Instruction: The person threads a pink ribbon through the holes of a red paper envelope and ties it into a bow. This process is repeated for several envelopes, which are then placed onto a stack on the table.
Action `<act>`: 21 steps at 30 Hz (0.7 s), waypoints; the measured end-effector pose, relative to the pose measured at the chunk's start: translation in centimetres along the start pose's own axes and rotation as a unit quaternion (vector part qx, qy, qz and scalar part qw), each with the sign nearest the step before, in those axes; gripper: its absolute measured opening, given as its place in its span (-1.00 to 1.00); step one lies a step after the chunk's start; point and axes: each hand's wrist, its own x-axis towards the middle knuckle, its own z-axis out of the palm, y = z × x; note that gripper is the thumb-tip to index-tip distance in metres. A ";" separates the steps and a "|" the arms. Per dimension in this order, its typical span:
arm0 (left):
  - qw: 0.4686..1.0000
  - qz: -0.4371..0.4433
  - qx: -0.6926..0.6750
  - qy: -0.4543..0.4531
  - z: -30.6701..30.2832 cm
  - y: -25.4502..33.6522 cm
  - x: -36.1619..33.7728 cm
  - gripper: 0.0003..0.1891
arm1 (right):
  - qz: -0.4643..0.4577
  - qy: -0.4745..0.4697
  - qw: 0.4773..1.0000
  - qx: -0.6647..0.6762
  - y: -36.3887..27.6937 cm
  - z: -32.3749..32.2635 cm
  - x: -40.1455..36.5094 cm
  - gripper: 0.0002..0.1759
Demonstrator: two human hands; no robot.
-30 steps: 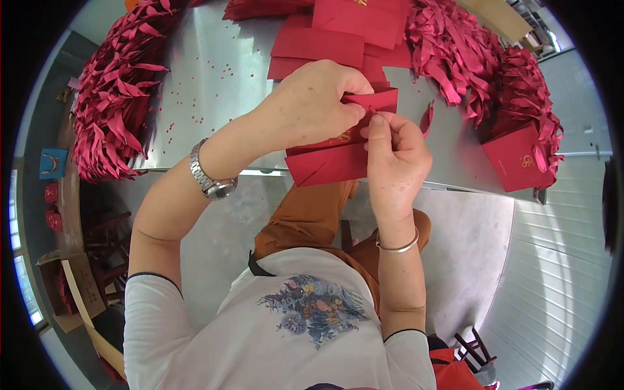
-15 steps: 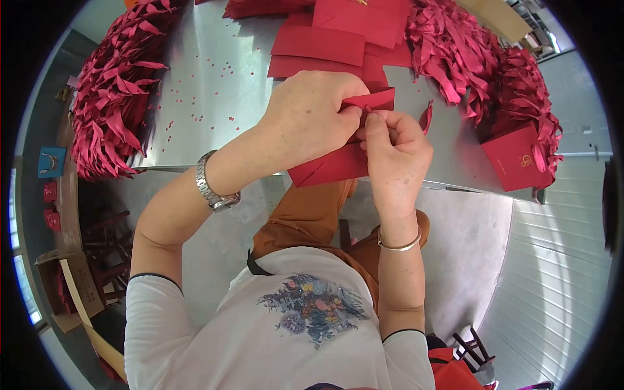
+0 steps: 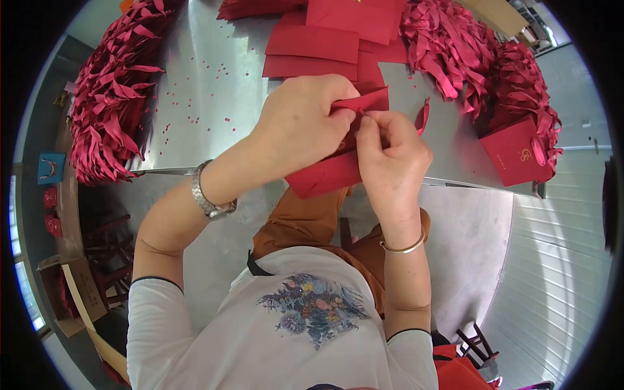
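Fingers of left hand, right hand clamped on red bag over table edge.

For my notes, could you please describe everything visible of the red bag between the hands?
The red bag looks like smooth paper, tilted, its lower end reaching past the edge of the table. The left hand pinches its upper edge; the right hand pinches a small red strand there. Hands hide much of it.

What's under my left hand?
Your left hand covers part of a red bag. Its lower panel and top edge show; what lies beneath the palm is hidden.
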 end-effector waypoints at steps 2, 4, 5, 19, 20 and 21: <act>0.999 -0.009 -0.032 -0.010 -0.4 -0.3 0.3 -0.82 | -0.011 -0.006 1.000 0.015 0.8 0.1 -0.3 -0.93; 0.997 -0.029 -0.065 -0.028 -0.4 -0.8 0.7 -0.82 | 0.086 -0.024 0.985 0.149 1.7 0.4 -0.6 -0.94; 0.997 -0.030 -0.065 -0.028 -0.4 -0.8 0.9 -0.82 | 0.101 -0.036 0.979 0.171 1.9 0.3 -0.8 -0.93; 0.997 -0.019 -0.066 -0.033 0.3 -1.2 1.7 -0.84 | 0.140 -0.046 0.961 0.234 2.1 0.6 0.0 -0.92; 0.997 -0.020 -0.067 -0.033 0.3 -1.3 1.7 -0.84 | 0.137 -0.040 0.964 0.223 2.2 0.8 0.0 -0.92; 0.997 -0.023 -0.071 -0.030 0.3 -1.3 1.7 -0.85 | 0.137 -0.040 0.964 0.223 2.2 0.8 0.1 -0.92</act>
